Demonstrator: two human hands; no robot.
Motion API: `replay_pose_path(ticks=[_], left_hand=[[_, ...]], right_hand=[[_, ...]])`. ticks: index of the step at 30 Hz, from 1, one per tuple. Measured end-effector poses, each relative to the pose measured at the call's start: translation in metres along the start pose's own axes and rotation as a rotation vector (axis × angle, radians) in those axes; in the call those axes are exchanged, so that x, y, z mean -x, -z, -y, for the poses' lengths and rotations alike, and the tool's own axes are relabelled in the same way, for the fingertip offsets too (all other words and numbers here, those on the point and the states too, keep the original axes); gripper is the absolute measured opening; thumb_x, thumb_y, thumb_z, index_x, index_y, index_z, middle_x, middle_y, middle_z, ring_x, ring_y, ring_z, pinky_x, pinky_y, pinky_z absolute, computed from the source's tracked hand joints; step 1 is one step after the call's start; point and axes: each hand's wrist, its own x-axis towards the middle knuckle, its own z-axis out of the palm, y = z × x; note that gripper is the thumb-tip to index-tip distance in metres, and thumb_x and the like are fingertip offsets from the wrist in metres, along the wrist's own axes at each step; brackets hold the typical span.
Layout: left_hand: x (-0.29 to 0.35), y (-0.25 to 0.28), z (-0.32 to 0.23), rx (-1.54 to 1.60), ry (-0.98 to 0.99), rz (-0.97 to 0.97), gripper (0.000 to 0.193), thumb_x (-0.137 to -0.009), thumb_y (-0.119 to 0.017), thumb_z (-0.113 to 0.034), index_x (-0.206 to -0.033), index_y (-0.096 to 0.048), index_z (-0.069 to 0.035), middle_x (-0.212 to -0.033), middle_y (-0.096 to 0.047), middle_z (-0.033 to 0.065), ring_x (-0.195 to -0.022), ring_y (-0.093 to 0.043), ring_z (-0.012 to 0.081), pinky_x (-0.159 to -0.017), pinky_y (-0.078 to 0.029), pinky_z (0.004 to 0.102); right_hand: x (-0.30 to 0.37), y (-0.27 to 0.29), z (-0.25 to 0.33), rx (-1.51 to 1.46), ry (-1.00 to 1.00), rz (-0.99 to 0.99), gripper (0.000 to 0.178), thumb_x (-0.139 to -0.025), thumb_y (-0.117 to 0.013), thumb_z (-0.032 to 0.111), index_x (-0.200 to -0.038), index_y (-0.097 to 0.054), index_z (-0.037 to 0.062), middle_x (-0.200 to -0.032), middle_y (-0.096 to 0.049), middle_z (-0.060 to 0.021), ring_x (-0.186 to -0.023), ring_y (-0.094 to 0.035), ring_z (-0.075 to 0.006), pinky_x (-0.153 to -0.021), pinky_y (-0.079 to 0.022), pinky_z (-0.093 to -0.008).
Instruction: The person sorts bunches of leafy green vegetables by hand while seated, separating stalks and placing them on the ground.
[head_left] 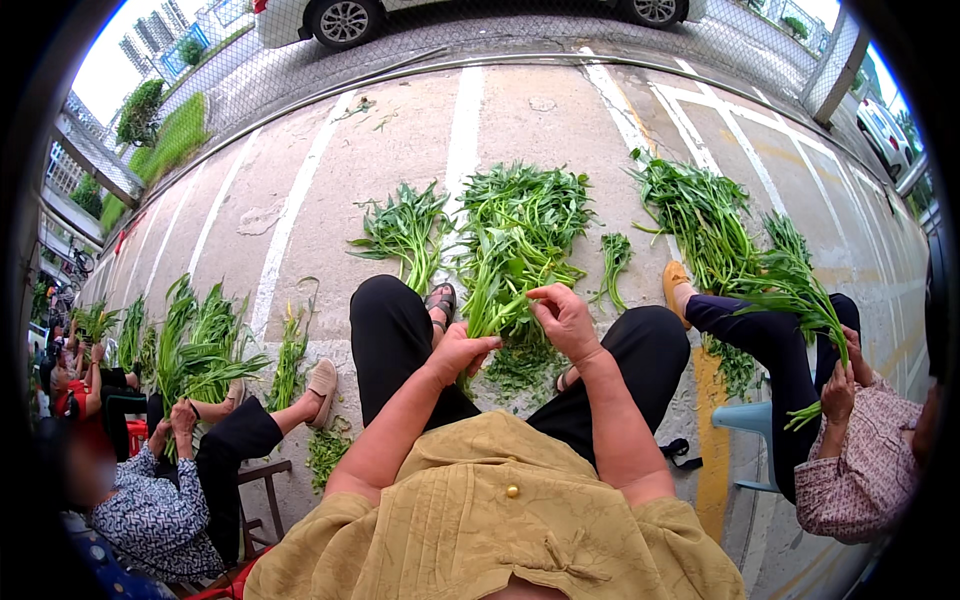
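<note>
Clamped in the curled left hand (462,350), with the thumb laid across the stems: a bunch of greens (487,295), in front of the body, between the spread knees, at the near end of a big heap (528,205). Bright green and fresh-looking, with narrow pointed leaves and paler, smooth stems.

Just beside the stems, the right hand (567,318), with bent fingers, thumb and forefinger brought near each other; cannot tell about a stem pinched between the tips. Slightly apart from each other, both with backs turned partly upward; bare forearms (400,425) slanting inward from below.

Beyond the bunch, on the pavement (310,230), the big heap, tangled and leafy. To its left, a smaller pile (405,228); to its right, a thin cluster (615,265). Below the hands, scattered leaves (520,370). Closest to the body, black trousers (395,330), a dark sandal (440,303) and a mustard shirt (470,490) with a gold-coloured button (513,491).

Further right, a person in a patterned top (850,490), holding leafy stems (800,300), near a blue stool (745,418). Further left, a seated person in a patterned blouse (150,520), grasping a leafy bundle (178,345). Past the white painted lines (465,120), a wire fence (440,40) and a parked car (480,8).
</note>
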Motion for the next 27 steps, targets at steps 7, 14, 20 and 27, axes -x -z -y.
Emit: replay_pose_path(ticks=[7, 14, 20, 27], left_hand=[[0.0, -0.001, -0.001, -0.005, -0.018, 0.019, 0.016, -0.078, -0.065, -0.017, -0.079, -0.06, -0.002, -0.048, -0.048, 0.0001, -0.033, -0.041, 0.0099, -0.033, -0.032, 0.0228], [-0.001, 0.001, 0.001, -0.012, -0.002, 0.006, 0.016, -0.079, -0.064, -0.017, -0.079, -0.06, -0.002, -0.048, -0.048, 0.0007, -0.034, -0.042, 0.0103, -0.034, -0.032, 0.0229], [0.0, 0.0, 0.0, 0.055, 0.02, 0.02, 0.016, -0.082, -0.061, -0.018, -0.083, -0.058, -0.002, -0.047, -0.047, 0.001, -0.032, -0.04, 0.0107, -0.033, -0.031, 0.0237], [0.0, 0.004, -0.005, 0.279, -0.016, 0.025, 0.019, -0.083, -0.06, -0.019, -0.083, -0.059, 0.0, -0.047, -0.046, 0.0022, -0.034, -0.041, 0.0127, -0.034, -0.035, 0.0257]], right_hand=[[0.003, -0.003, 0.013, 0.106, 0.053, 0.084, 0.013, -0.078, -0.063, 0.007, -0.091, -0.063, 0.0056, -0.078, -0.052, -0.0065, -0.064, -0.057, -0.0189, -0.058, -0.045, -0.0279], [0.003, -0.009, 0.013, 0.232, 0.101, 0.03, 0.006, -0.08, -0.059, 0.011, -0.08, -0.059, 0.0047, -0.078, -0.054, -0.0099, -0.067, -0.056, -0.0282, -0.061, -0.045, -0.035], [0.0, -0.019, -0.008, 0.008, -0.058, -0.167, 0.006, -0.082, -0.057, 0.008, -0.08, -0.057, 0.0031, -0.075, -0.054, -0.0057, -0.058, -0.054, -0.0174, -0.052, -0.044, -0.0303], [-0.005, 0.001, -0.036, -0.297, -0.3, -0.303, 0.01, -0.079, -0.055, 0.004, -0.089, -0.057, 0.0036, -0.075, -0.056, -0.0015, -0.056, -0.052, -0.0104, -0.049, -0.044, -0.0242]])
